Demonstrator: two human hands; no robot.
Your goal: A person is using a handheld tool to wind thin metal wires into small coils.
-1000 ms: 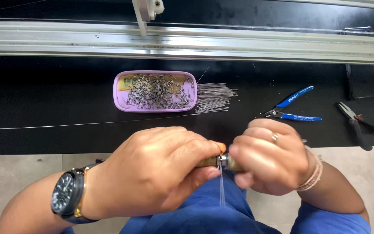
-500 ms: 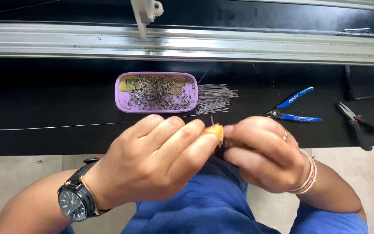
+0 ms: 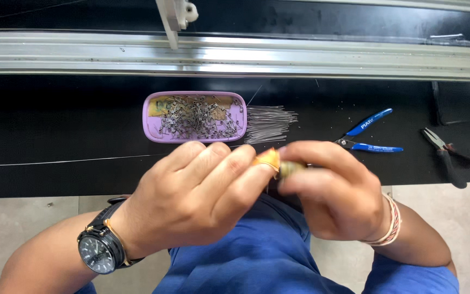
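Observation:
My left hand (image 3: 197, 196) and my right hand (image 3: 333, 190) meet in front of my lap, both closed around a small tool with an orange end (image 3: 269, 158) and a brass-coloured middle (image 3: 288, 169). The fingers hide most of it. My left wrist carries a dark wristwatch (image 3: 100, 249); bangles (image 3: 391, 224) ring my right wrist. Just beyond the hands, on the black bench, lies a purple tray (image 3: 152, 117) full of small metal pieces, with a bundle of thin metal wires (image 3: 267, 123) beside it.
Blue-handled cutters (image 3: 370, 137) lie right of the wires, and dark pliers (image 3: 446, 157) lie farther right. A long aluminium rail (image 3: 235, 54) runs across the back of the bench. A thin wire (image 3: 55, 161) stretches along the bench at left.
Both hands have lifted slightly toward the bench and turned around the small tool; the thin wire that hung down between them a second ago is no longer visible.

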